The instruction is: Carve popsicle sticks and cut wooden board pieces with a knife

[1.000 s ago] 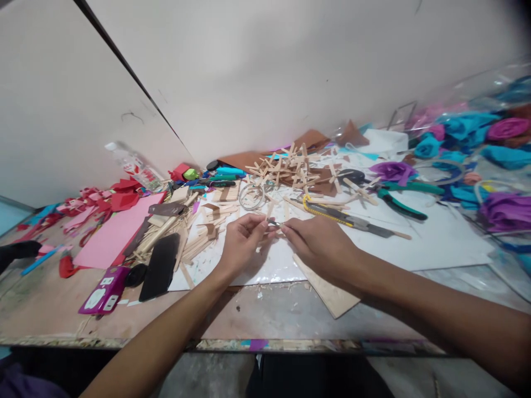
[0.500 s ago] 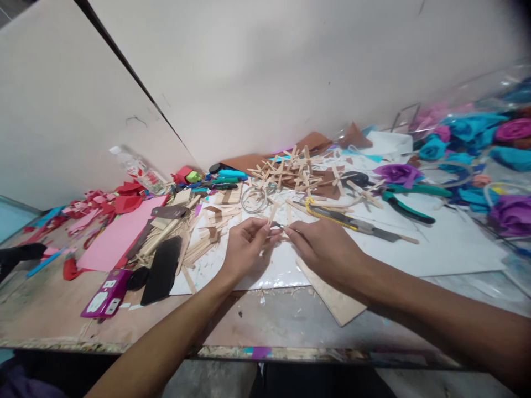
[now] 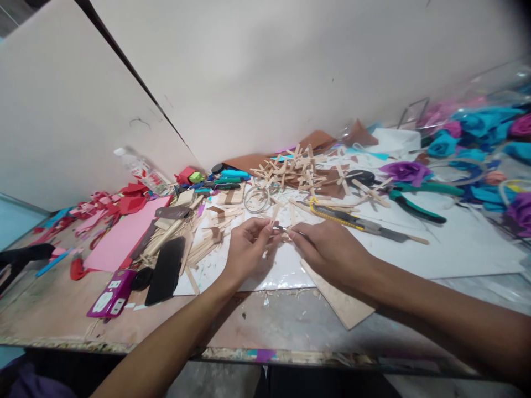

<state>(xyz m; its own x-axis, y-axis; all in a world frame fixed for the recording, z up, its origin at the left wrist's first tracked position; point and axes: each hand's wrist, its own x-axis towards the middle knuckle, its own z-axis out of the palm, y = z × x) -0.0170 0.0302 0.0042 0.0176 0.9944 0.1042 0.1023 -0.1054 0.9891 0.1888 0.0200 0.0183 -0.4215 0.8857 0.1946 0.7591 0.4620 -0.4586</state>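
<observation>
My left hand [image 3: 249, 243] is closed in a pinch around a thin wooden stick [image 3: 275, 212], whose upper end sticks out above the fingers. In my right hand [image 3: 327, 246] is a slim craft knife [image 3: 282, 228], mostly hidden by the fingers. Its dark metal tip points left and meets the stick at my left fingertips. Both hands are over a white board [image 3: 286, 273] dotted with wood shavings. Just behind them lie a clear tape roll [image 3: 256, 199] and a yellow-and-black utility knife [image 3: 348, 218].
Crossed wooden stick pieces [image 3: 307, 171] are heaped at the back. Green-handled pliers [image 3: 418, 207] and paper flowers [image 3: 406, 172] lie right. To the left are a black phone [image 3: 166, 271], a purple box [image 3: 111, 293], pink paper [image 3: 128, 235] and a plastic bottle [image 3: 143, 170]. A flat wooden board [image 3: 342, 301] sits in front.
The view has shifted slightly, so the table's things appear a little further right. Both hands keep their grips, with the blade tip still at the stick.
</observation>
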